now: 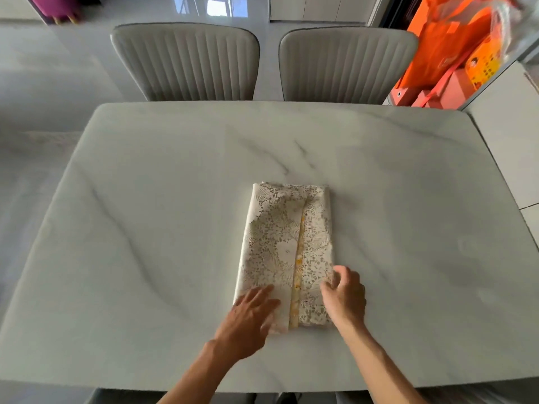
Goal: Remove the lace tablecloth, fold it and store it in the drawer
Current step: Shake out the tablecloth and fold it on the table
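The cream floral lace tablecloth [287, 252], folded into a long rectangle, lies on the white marble table [145, 199] toward 6 o'clock. The left hand [248, 319] presses flat, fingers straight, on its near-left corner; the right hand [345, 295] pinches its 5 o'clock edge.

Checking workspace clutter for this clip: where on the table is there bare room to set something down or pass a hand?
The marble table shows bare on every side of the folded lace tablecloth: a wide strip between it and the two chairs, and broad patches left and right. The only crowded spot is the near end, where the left hand and the right hand rest on the cloth.
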`<state>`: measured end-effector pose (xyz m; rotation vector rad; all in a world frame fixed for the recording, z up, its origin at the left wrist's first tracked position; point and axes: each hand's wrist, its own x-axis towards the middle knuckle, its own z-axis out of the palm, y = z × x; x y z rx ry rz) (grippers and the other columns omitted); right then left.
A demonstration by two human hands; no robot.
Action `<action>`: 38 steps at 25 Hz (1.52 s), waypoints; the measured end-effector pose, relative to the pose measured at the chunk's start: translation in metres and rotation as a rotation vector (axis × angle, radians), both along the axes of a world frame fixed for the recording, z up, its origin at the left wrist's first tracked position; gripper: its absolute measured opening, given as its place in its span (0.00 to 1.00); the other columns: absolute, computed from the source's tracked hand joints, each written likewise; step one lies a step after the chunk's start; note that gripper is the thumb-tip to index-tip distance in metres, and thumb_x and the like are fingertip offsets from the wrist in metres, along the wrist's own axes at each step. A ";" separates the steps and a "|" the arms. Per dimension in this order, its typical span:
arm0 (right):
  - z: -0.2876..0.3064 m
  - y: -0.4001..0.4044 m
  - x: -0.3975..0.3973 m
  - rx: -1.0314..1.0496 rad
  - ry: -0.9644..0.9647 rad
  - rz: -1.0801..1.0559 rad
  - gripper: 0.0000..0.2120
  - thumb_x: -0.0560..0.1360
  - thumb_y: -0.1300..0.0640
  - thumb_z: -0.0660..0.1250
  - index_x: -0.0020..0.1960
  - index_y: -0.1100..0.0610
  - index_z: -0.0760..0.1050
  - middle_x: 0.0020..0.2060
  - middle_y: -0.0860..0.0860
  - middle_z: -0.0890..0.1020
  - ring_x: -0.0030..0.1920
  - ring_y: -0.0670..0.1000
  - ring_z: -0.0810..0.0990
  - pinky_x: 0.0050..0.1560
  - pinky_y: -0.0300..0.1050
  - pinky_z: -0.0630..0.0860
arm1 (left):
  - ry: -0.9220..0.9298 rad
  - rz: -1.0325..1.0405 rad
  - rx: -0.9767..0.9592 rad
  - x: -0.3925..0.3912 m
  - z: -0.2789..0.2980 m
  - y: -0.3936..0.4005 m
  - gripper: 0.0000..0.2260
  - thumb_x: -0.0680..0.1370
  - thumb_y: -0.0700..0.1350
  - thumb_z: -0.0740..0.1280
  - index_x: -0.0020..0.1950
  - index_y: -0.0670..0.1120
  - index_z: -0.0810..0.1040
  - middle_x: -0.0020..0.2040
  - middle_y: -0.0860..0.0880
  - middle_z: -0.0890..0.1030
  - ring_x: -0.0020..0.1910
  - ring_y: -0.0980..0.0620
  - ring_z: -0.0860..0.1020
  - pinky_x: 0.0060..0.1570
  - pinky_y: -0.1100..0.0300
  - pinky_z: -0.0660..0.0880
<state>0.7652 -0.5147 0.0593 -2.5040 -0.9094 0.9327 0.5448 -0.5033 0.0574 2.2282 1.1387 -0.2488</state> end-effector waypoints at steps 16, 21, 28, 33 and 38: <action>-0.011 0.021 -0.046 0.036 0.028 -0.085 0.11 0.79 0.53 0.61 0.50 0.61 0.75 0.49 0.61 0.83 0.50 0.62 0.81 0.47 0.50 0.75 | -0.161 0.243 0.120 -0.016 -0.025 0.005 0.26 0.82 0.54 0.54 0.79 0.56 0.52 0.80 0.57 0.48 0.76 0.48 0.55 0.70 0.53 0.60; -0.022 0.010 -0.015 -0.096 -0.045 0.006 0.13 0.81 0.53 0.59 0.58 0.61 0.74 0.54 0.60 0.83 0.54 0.61 0.81 0.51 0.50 0.75 | 0.091 -0.018 0.207 -0.002 -0.030 0.003 0.28 0.80 0.57 0.55 0.79 0.54 0.54 0.80 0.50 0.47 0.77 0.40 0.48 0.75 0.39 0.41; -0.031 -0.005 -0.013 0.196 -0.419 0.514 0.27 0.77 0.53 0.65 0.74 0.55 0.64 0.71 0.58 0.71 0.68 0.62 0.72 0.62 0.57 0.74 | -0.015 -0.050 0.291 0.021 -0.025 0.070 0.21 0.80 0.51 0.63 0.73 0.50 0.67 0.77 0.47 0.63 0.76 0.46 0.58 0.74 0.47 0.57; -0.070 -0.025 -0.004 0.069 -0.404 0.716 0.29 0.81 0.36 0.44 0.79 0.45 0.50 0.80 0.52 0.52 0.79 0.59 0.49 0.76 0.63 0.52 | 0.204 -0.017 0.190 0.052 -0.060 0.121 0.31 0.78 0.68 0.41 0.75 0.60 0.31 0.76 0.51 0.29 0.75 0.46 0.30 0.73 0.38 0.35; -0.052 -0.026 0.000 -0.049 -0.358 0.728 0.33 0.79 0.33 0.43 0.79 0.43 0.41 0.79 0.52 0.37 0.79 0.56 0.41 0.78 0.59 0.47 | 0.012 0.253 0.171 0.042 -0.046 0.080 0.27 0.81 0.58 0.54 0.79 0.56 0.51 0.80 0.46 0.45 0.78 0.42 0.47 0.75 0.42 0.52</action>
